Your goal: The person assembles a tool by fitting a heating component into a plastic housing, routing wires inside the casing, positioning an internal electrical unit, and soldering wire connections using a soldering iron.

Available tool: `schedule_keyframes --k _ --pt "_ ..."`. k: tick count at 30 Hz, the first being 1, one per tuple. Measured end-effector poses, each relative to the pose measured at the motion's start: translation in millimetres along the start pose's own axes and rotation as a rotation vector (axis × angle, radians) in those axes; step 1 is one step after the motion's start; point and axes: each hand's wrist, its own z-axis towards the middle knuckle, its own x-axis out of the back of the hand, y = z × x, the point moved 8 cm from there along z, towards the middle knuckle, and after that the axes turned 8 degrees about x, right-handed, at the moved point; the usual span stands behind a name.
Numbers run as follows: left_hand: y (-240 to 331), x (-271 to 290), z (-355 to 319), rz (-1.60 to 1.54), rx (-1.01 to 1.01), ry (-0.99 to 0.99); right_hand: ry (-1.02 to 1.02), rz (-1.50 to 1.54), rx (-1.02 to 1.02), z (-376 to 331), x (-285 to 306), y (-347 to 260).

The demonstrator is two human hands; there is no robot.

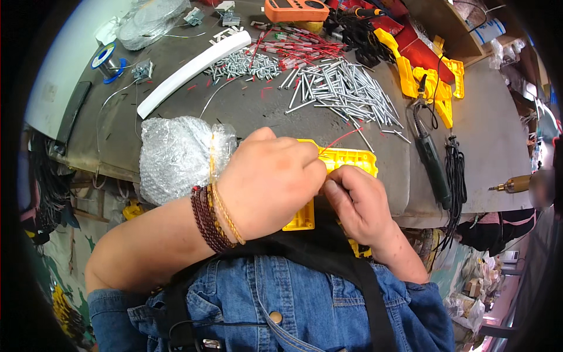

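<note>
A yellow plastic housing shell (359, 158) lies at the table's front edge, partly under both my hands. My left hand (272, 173) reaches across it, fingers curled shut and knuckles up, and hides whatever they hold. Close against it, my right hand (360, 205) is closed, thumb and index finger pinched together. What sits between these fingertips is too small to make out. From the shell, just beyond my fingers, a thin red wire (346, 136) sticks out. Bubble wrap (176, 157) bulges up beside my left wrist.
Long screws (346, 91) are heaped beyond my hands, with short screws (243, 64) and red-wired parts (299, 47) behind. A white curved strip (193, 73) lies left, near a solder spool (107, 61). Right are a dark corded tool (433, 167), yellow shells (431, 82) and a brass-coloured driver (516, 185).
</note>
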Motion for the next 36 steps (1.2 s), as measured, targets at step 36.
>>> schedule_keyframes --k 36 --pt "6 42 -14 -0.101 0.272 0.077 0.240 -0.922 -1.030 -264 297 247"
